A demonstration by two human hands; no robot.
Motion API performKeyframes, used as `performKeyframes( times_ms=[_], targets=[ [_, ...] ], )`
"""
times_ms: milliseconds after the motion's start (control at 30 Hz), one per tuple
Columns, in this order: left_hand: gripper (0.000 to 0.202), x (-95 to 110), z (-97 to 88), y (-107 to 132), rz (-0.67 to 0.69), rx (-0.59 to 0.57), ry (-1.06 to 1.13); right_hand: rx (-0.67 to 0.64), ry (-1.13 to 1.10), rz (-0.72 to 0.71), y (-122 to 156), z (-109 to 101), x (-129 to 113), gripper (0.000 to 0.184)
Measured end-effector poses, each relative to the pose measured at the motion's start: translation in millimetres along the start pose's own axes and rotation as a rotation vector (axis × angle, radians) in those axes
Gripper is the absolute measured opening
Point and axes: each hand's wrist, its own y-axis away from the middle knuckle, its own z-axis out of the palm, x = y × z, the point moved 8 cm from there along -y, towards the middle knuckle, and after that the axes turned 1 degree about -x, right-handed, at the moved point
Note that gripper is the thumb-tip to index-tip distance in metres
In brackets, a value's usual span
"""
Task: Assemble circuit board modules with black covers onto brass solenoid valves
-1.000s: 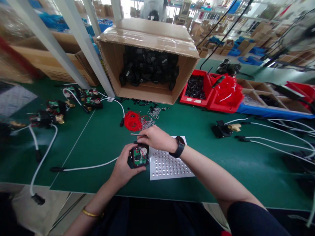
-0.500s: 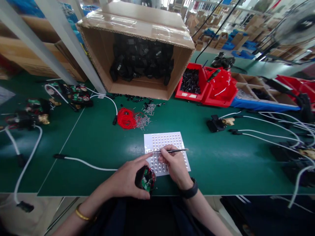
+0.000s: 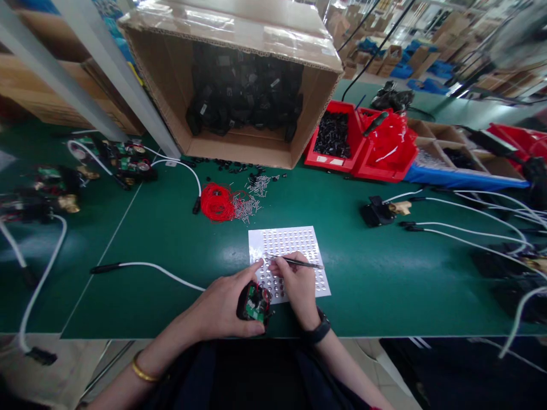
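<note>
My left hand (image 3: 224, 304) grips a black housing with a green circuit board (image 3: 256, 306) and red wires inside, near the table's front edge. Its index finger reaches to the left side of a white sheet (image 3: 256, 239) dotted with rows of small shiny round pieces. A white cable (image 3: 164, 271) with a black end runs leftward from beside this hand. Over the sheet, my right hand (image 3: 299, 282) is closed on a pair of slim dark tweezers (image 3: 302, 262), their tip pointing left towards the left index fingertip. Whether the tip holds a piece is too small to tell.
Behind the sheet lie a coil of red wire (image 3: 217, 202) and loose metal pins (image 3: 245, 206). A cardboard box (image 3: 239, 149) of black parts stands behind them. Red bins (image 3: 331, 160) sit at the back right. Assemblies with white cables (image 3: 474, 233) lie right, others (image 3: 38, 205) left.
The tweezers have tilted, their rear end now lower and the tip slightly higher on the sheet. My right hand has shifted a little left. The left hand still holds the housing.
</note>
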Motion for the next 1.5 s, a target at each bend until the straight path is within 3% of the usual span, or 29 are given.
performKeyframes(
  times_ms=[200, 433, 733, 800, 867, 967, 1033, 1100, 1200, 1300, 1500],
  targets=[
    [0.094, -4, 1.8, 0, -0.012, 0.007, 0.028, 0.043, 0.154, -0.104, 4, -1, -8, 0.023],
    [0.095, -5, 4.1, 3, -0.030, 0.028, 0.039, -0.061, 0.092, -0.084, 2, 2, -14, 0.025],
    [0.089, -8, 2.6, 3, 0.026, 0.081, 0.165, -0.058, 0.106, -0.104, 5, 3, -10, 0.022],
    [0.078, -7, -3.3, 7, 0.084, 0.140, 0.309, -0.045, 0.055, -0.076, 4, 3, -4, 0.022],
    [0.073, -11, -16.5, 13, 0.119, 0.281, 0.438, -0.039, -0.021, -0.040, 4, 2, 1, 0.024],
    [0.075, -23, -39.3, 23, 0.091, 0.566, 0.437, -0.044, -0.193, 0.018, 4, 0, 2, 0.029],
    [0.076, -30, -46.7, 22, 0.064, 0.677, 0.434, -0.026, -0.349, 0.073, 5, -4, -1, 0.032],
    [0.076, -36, -48.2, 15, 0.070, 0.719, 0.500, -0.039, -0.503, 0.142, 4, -4, -9, 0.033],
    [0.077, -40, -47.2, 2, 0.108, 0.765, 0.566, -0.194, -0.670, 0.210, 4, 15, -31, 0.028],
    [0.076, -42, -42.6, -6, 0.096, 0.782, 0.570, -0.304, -0.709, 0.139, 5, 34, -55, 0.022],
    [0.076, -42, -38.3, -7, 0.049, 0.765, 0.542, -0.207, -0.560, 0.032, 5, 40, -57, 0.021]
  ],
)
